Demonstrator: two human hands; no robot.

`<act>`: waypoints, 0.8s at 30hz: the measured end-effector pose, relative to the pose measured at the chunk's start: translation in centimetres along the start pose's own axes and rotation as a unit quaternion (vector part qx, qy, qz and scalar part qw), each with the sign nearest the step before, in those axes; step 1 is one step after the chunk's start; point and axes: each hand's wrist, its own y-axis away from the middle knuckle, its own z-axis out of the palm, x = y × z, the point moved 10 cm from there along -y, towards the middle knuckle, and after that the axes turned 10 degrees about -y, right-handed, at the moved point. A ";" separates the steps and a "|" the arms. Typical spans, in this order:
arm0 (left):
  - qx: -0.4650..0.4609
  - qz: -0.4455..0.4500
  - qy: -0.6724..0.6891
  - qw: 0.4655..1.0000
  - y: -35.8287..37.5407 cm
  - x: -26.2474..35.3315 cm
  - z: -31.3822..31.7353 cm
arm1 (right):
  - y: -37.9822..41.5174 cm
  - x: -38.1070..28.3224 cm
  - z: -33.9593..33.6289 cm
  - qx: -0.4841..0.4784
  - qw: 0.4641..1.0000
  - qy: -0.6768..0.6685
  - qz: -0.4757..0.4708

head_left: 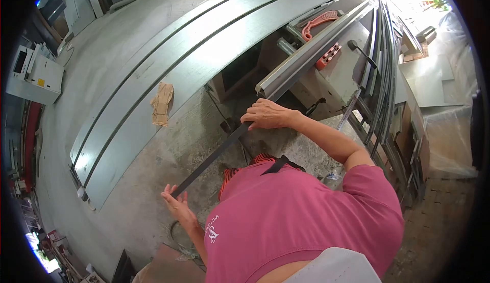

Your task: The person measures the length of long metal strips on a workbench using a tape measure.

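Your right grip [266, 115] is clenched on the upper end of a dark flat bar [212, 160], with the fingers curled over it. Your left grip [179, 210] loosely holds the bar's lower end between spread fingers, so the bar slants across the gap from one hand to the other, above the concrete floor [127, 219].

Just beyond your right grip is the near end of a long metal profile [316, 51]; you cannot tell whether your knuckles touch it. Farther past that grip, beside the profile, are a curved salmon-coloured handle [319, 23] and, on the other side, a slotted red block [329, 56] on the grey counter [334, 81]. A black-knobbed lever [362, 53] is to the right of the block. To the right of your right grip, past the forearm, a graduated measuring strip [348, 110] slants along the edge of stacked dark metal strips [385, 79].

Ahead of your left grip, long sheet-metal panels [168, 53] stretch away, with a crumpled piece of brown paper or card [162, 104] lying on them.
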 end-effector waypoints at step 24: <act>-0.142 0.024 -0.041 0.989 4.5 2.8 8.2 | 4.6 0.2 -6.2 0.171 0.984 0.044 -0.022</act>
